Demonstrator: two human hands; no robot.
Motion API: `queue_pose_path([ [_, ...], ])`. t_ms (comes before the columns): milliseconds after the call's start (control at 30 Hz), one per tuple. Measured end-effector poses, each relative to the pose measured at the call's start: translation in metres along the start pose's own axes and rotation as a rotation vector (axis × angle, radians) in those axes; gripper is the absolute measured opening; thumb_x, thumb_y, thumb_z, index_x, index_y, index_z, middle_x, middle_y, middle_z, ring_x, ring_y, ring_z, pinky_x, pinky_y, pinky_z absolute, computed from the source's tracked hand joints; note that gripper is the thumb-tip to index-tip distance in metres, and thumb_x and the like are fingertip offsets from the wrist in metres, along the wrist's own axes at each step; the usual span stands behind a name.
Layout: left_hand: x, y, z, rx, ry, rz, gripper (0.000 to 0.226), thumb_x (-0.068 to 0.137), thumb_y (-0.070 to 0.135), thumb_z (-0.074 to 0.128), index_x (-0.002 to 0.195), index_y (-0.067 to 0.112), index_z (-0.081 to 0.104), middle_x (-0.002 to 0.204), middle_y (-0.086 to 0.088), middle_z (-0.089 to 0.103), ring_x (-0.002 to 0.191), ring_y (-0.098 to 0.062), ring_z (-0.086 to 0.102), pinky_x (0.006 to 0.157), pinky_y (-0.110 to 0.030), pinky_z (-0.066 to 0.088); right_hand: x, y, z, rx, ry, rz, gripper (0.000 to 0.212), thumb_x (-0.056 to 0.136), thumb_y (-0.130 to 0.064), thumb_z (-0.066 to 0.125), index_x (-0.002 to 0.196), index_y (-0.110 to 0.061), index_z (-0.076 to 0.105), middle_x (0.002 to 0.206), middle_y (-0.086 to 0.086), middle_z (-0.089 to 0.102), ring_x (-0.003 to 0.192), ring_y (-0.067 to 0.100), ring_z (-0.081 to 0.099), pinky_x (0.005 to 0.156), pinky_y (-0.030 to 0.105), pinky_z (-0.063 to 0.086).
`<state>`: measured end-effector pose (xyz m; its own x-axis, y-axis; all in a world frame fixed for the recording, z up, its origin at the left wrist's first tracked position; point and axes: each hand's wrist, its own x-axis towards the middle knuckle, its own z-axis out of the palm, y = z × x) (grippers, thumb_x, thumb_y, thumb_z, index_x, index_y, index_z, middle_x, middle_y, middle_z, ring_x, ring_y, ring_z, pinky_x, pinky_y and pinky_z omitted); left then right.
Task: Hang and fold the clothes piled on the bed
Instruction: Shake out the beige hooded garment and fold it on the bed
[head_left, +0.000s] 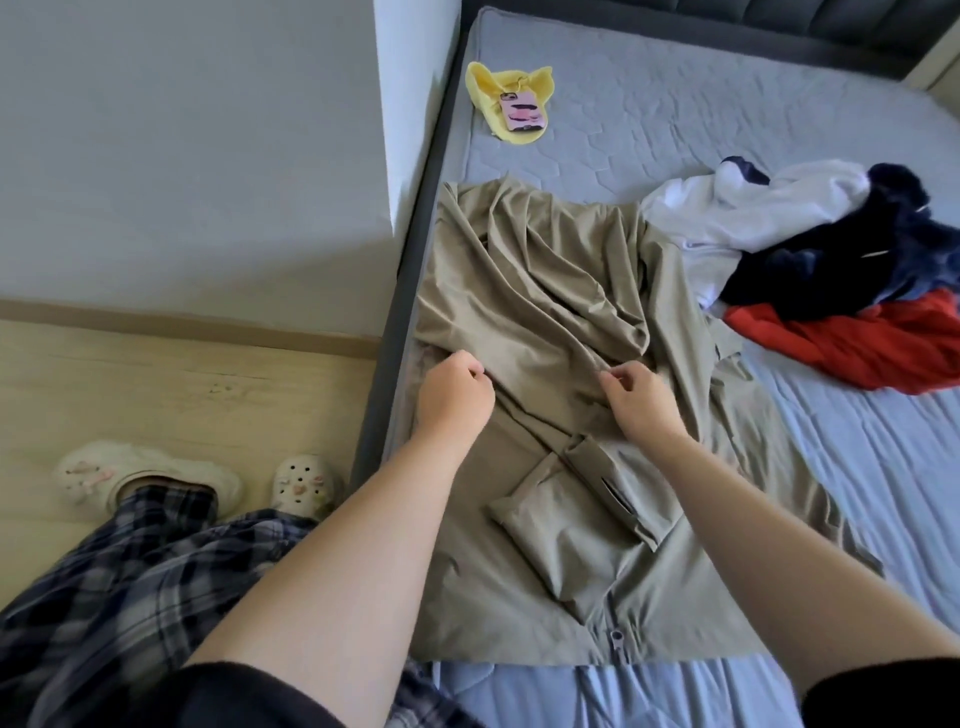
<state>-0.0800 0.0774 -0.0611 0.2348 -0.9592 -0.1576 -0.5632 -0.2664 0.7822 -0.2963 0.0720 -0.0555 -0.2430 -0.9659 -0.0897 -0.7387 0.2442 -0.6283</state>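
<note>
Risk first: the fabric looks thin and slippery, with loose creases across the far half. If the two pinches pull unevenly, the fold would likely skew and trap the bunching inside. The left edge of the tan jacket (545, 291) runs right along the border of the bed (649, 119); a tug that way could drag it onto the floor (156, 395). The pocket and zip (616, 636) near the hem look bulky and may lump under a fold

Hands: left hand (457, 395) has curled fingers nipping a ridge of cloth at the jacket's left side. Right hand (639, 400) pinches the same ridge with thumb and forefinger, nearer the middle. Both grasp the jacket about halfway up, near each other but apart

Jacket lies lengthwise on the bed, hem towards the person, far end rumpled. Remaining pile (831, 260) of white, navy and red sits just beside its far right edge, clear of both hands. Yellow cloth (485, 88) with a phone (522, 111) on it lies further up the bed
</note>
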Motion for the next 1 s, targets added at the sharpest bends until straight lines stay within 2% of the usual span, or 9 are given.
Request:
queue_pose_path([
  [100,-0.017,0.007,0.029,-0.244,-0.269,-0.297,0.014,0.092,0.012,0.041,0.097,0.011,0.054,0.089,-0.011,0.062,0.062,-0.024,0.066,0.063,-0.041,0.059,-0.018,0.022,-0.022,-0.126,0.040,0.040,0.025,0.092,-0.037,0.053,0.084,-0.015,0.061,0.078,0.001,0.061,0.075,0.022,0.056,0.060,0.029,0.038],
  [233,-0.027,0.011,0.039,-0.425,-0.288,-0.411,0.015,0.094,0.012,0.046,0.108,0.008,0.046,0.096,-0.011,0.054,0.071,-0.026,0.067,0.049,-0.033,0.052,-0.037,0.052,-0.037,-0.253,-0.070,0.149,0.040,0.086,-0.053,0.058,0.091,-0.014,0.061,0.088,0.002,0.062,0.085,0.022,0.058,0.068,0.032,0.044],
  [300,-0.027,0.015,0.037,-0.595,-0.355,-0.510,0.020,0.096,0.011,0.046,0.114,0.004,0.047,0.097,-0.012,0.053,0.086,-0.031,0.067,0.055,-0.033,0.051,-0.043,0.058,-0.042,-0.245,-0.147,0.202,0.044,0.081,-0.055,0.064,0.095,-0.013,0.059,0.091,-0.001,0.058,0.086,0.018,0.054,0.070,0.030,0.042],
  [400,-0.031,0.015,0.032,-0.680,-0.400,-0.594,0.028,0.098,0.015,0.047,0.124,0.005,0.047,0.093,-0.010,0.054,0.072,-0.022,0.061,0.059,-0.032,0.050,-0.049,0.062,-0.050,-0.156,-0.214,0.277,0.032,0.078,-0.040,0.074,0.076,-0.011,0.061,0.076,0.000,0.058,0.074,0.016,0.054,0.059,0.028,0.039],
  [467,-0.032,0.012,0.031,-0.706,-0.411,-0.614,0.033,0.098,0.018,0.050,0.128,0.005,0.046,0.093,-0.009,0.055,0.075,-0.022,0.061,0.064,-0.032,0.050,-0.053,0.064,-0.053,0.068,-0.210,0.326,0.021,0.078,-0.025,0.077,0.076,-0.008,0.065,0.076,0.005,0.063,0.074,0.018,0.059,0.066,0.029,0.046],
  [600,-0.034,0.018,0.032,-0.984,-0.546,-0.686,0.036,0.097,0.020,0.053,0.131,0.009,0.048,0.125,-0.013,0.055,0.122,-0.028,0.052,0.091,-0.037,0.043,-0.063,0.063,-0.067,0.880,-0.232,0.506,0.010,0.087,-0.005,0.064,0.095,0.000,0.064,0.097,0.018,0.066,0.085,0.023,0.064,0.086,0.035,0.050],
  [733,-0.040,0.030,0.040,-1.077,-0.557,-0.712,0.009,0.094,0.018,0.057,0.092,0.009,0.058,0.090,-0.007,0.061,0.085,-0.019,0.060,0.084,-0.033,0.049,-0.067,0.063,-0.084,1.044,-0.239,0.514,0.015,0.089,-0.003,0.059,0.104,-0.001,0.063,0.096,0.012,0.069,0.083,0.018,0.067,0.073,0.027,0.054],
  [867,-0.043,0.037,0.041,-1.052,-0.594,-0.729,0.014,0.093,0.009,0.054,0.081,0.007,0.059,0.059,-0.006,0.067,0.056,-0.016,0.067,0.050,-0.024,0.055,-0.066,0.074,-0.096,0.974,-0.074,0.499,0.008,0.084,-0.002,0.066,0.091,-0.005,0.062,0.081,0.008,0.070,0.065,0.013,0.068,0.058,0.023,0.056],
  [1000,-0.048,0.027,0.036,-0.705,-0.779,-0.660,0.012,0.097,0.013,0.049,0.093,0.005,0.058,0.078,-0.010,0.071,0.063,-0.018,0.070,0.048,-0.023,0.056,-0.065,0.100,-0.083,0.882,0.135,0.629,0.021,0.078,-0.008,0.076,0.093,-0.005,0.062,0.092,0.014,0.066,0.077,0.024,0.064,0.073,0.037,0.056],
])
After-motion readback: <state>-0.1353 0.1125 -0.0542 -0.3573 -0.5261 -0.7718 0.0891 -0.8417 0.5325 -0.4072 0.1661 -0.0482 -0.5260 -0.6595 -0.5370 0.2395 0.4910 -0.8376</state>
